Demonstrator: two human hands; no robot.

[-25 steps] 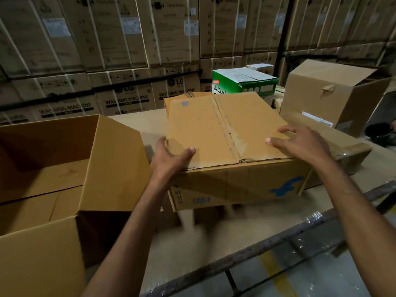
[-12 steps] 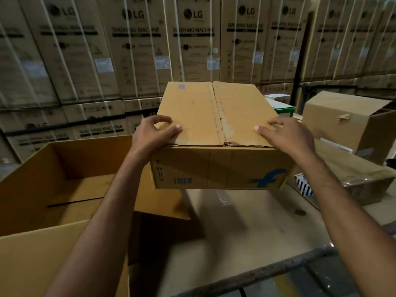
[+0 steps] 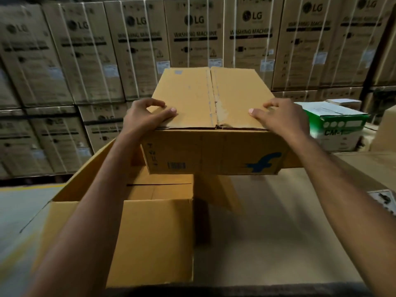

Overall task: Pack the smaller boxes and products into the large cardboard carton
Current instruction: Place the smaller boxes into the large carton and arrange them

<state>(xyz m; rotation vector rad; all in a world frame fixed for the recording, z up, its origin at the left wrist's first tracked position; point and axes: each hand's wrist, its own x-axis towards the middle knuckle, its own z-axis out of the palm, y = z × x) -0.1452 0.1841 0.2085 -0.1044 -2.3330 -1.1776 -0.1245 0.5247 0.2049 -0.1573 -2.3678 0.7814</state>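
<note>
A closed brown cardboard box [image 3: 214, 151], with a blue logo and a barcode on its near side, is held level between the fingers [image 3: 159, 103]. Below the fingers, the large carton [image 3: 150, 243] stands open.

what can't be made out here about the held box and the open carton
Head view, held box: contents hidden by its closed flaps.
Head view, large carton: part of its inside hidden behind the held box and left forearm.
Head view, washing machine cartons: small labels blurred.
Head view, printed item: cut off by the right edge.
</note>
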